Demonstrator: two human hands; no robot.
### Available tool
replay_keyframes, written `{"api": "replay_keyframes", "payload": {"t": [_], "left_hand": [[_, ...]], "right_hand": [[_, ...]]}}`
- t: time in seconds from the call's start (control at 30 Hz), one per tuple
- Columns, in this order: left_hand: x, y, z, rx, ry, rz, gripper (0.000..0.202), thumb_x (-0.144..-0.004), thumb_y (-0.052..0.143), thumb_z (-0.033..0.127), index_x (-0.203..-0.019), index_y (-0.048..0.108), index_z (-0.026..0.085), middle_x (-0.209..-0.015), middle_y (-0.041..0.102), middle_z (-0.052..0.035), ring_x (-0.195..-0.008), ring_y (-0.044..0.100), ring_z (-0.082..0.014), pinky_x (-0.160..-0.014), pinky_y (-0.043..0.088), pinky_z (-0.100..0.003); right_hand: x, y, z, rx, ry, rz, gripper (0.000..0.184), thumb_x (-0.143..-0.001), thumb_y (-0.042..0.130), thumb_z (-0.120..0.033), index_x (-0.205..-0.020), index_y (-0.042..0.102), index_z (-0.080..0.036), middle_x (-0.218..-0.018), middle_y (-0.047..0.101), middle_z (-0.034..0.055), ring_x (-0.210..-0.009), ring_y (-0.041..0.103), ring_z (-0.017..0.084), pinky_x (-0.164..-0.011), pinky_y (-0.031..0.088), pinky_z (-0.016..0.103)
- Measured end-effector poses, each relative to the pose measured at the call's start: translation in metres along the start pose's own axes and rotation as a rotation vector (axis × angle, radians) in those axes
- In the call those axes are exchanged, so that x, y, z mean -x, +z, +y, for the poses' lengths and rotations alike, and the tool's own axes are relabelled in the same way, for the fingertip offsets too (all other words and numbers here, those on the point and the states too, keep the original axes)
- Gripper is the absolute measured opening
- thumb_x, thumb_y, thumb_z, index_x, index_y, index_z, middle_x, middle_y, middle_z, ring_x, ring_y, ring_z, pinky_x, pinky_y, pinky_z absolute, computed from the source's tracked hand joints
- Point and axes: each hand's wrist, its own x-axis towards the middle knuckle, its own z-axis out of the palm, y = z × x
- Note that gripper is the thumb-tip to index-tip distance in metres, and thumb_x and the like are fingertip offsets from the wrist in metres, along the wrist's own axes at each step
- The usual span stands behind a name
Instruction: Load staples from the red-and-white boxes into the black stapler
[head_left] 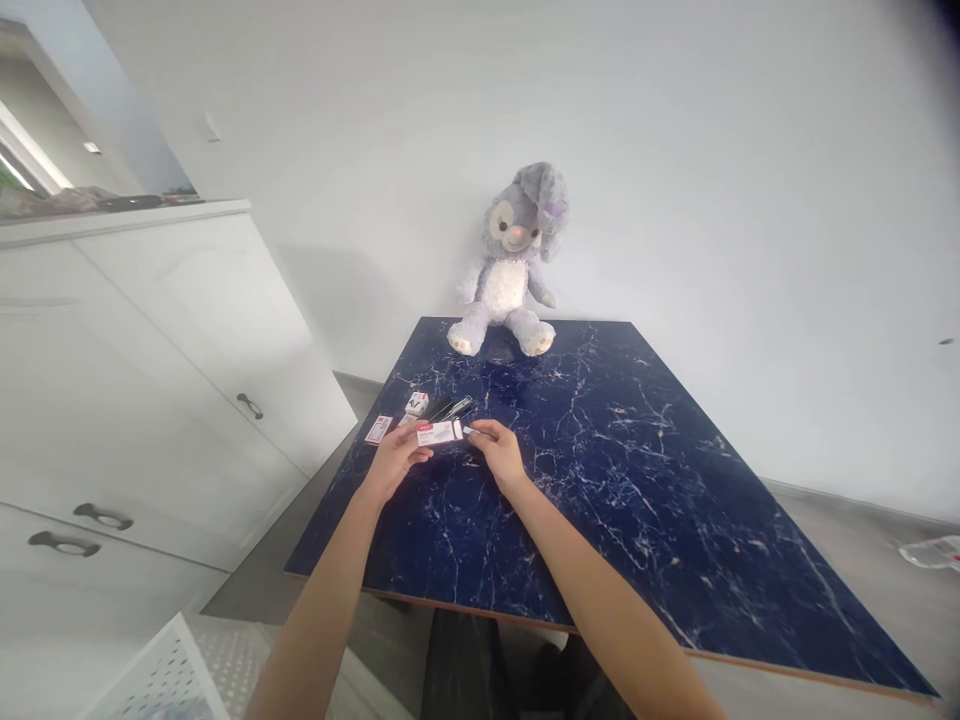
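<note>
My left hand (395, 460) is closed on a small white and red box (439, 432), held just above the dark blue marbled table (600, 470). My right hand (496, 452) pinches a small pale thing at the box's right end; I cannot make out what it is. Just beyond the box lies a black stapler-like tool (450, 408). Beside it stands a small white box (416, 403), and a flat white and red packet (379, 429) lies near the table's left edge.
A grey plush rabbit (510, 265) sits at the table's far edge against the white wall. White cabinets with dark handles (105, 517) stand to the left. A white perforated basket (161, 675) is at the lower left. A crumpled packet (934, 552) lies on the floor, right.
</note>
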Motion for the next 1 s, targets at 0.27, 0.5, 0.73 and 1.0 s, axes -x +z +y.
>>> {"api": "replay_keyframes", "payload": {"t": [0.27,0.5,0.73,1.0], "left_hand": [[-0.003,0.0,-0.005,-0.108,0.018,0.015,0.044,-0.076,0.082,0.031,-0.114,0.07,0.014,-0.101,0.077,-0.0112,-0.063,0.072,-0.0144,-0.058,0.058,-0.023],[0.0,0.001,-0.003,-0.117,0.016,-0.04,0.042,-0.076,0.081,0.034,-0.113,0.07,0.015,-0.1,0.076,-0.0094,-0.06,0.067,-0.0112,-0.056,0.054,-0.022],[0.002,0.001,-0.001,-0.123,0.006,-0.069,0.043,-0.076,0.081,0.036,-0.112,0.071,0.016,-0.101,0.076,-0.009,-0.061,0.066,-0.0111,-0.057,0.052,-0.023],[0.001,-0.002,-0.002,-0.058,-0.002,-0.093,0.041,-0.076,0.082,0.035,-0.111,0.073,0.017,-0.104,0.075,-0.009,-0.061,0.065,-0.0099,-0.055,0.051,-0.022]], "right_hand": [[0.0,0.001,-0.005,-0.13,-0.031,-0.037,0.032,-0.07,0.078,-0.039,-0.094,0.067,-0.021,-0.102,0.077,0.0071,-0.097,0.071,0.021,-0.093,0.052,0.036],[-0.003,0.001,0.002,-0.028,-0.061,-0.034,0.029,-0.069,0.079,-0.034,-0.093,0.07,-0.021,-0.097,0.075,0.0039,-0.087,0.069,0.019,-0.088,0.053,0.035],[0.003,0.003,-0.003,0.08,-0.085,-0.023,0.025,-0.071,0.076,-0.034,-0.091,0.069,-0.021,-0.092,0.074,0.003,-0.082,0.069,0.019,-0.082,0.054,0.033],[0.01,0.004,-0.012,0.183,-0.139,0.005,0.023,-0.073,0.076,-0.036,-0.089,0.07,-0.021,-0.09,0.075,0.0038,-0.079,0.07,0.019,-0.078,0.056,0.032]]}}
